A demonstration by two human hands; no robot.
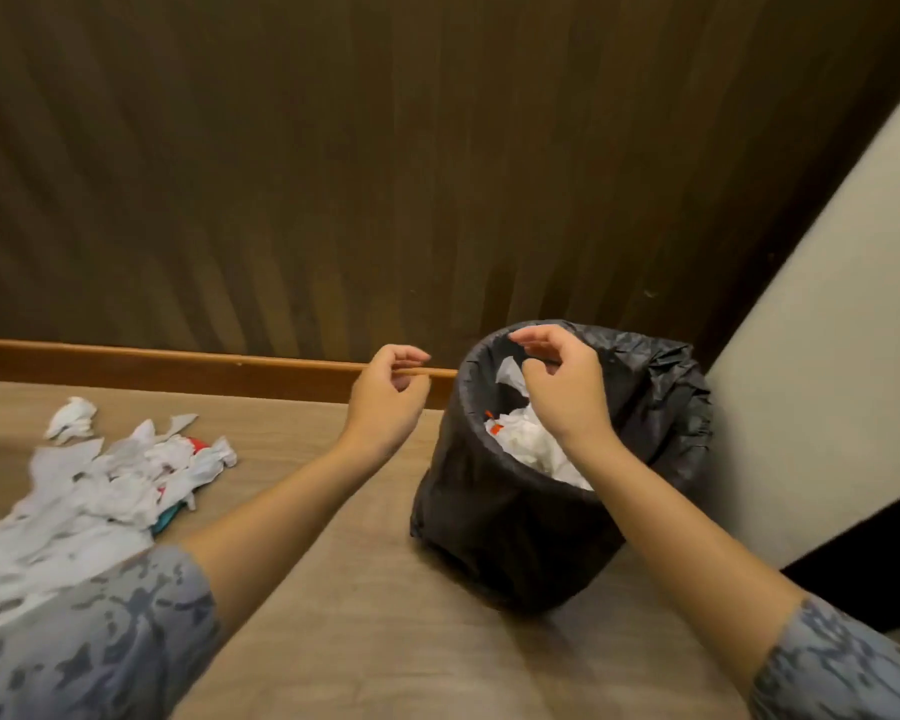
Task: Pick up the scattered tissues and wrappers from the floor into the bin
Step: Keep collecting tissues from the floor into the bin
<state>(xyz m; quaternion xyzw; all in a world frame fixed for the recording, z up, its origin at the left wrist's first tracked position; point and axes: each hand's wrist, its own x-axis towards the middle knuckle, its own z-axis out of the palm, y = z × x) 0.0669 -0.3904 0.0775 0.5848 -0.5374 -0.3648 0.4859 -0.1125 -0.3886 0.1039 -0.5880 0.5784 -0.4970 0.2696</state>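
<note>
The bin (557,491), lined with a black bag, stands on the floor (365,589) near the wall corner and already holds some white tissues (531,439). The right hand (562,387) is above its mouth and the left hand (385,397) just beside it, fingers loosely curled and holding nothing. A large pile of tissues and wrappers (89,501) is left on the floor's left side, so I judge most work remains.

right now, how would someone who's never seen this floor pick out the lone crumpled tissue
Start at the wooden skirting board along the dark panelled wall, then look down to the big heap of tissues and wrappers on the left of the floor. The lone crumpled tissue lies beyond that heap's far edge, nearest the skirting: a small white ball set apart, with no colour showing.
</note>
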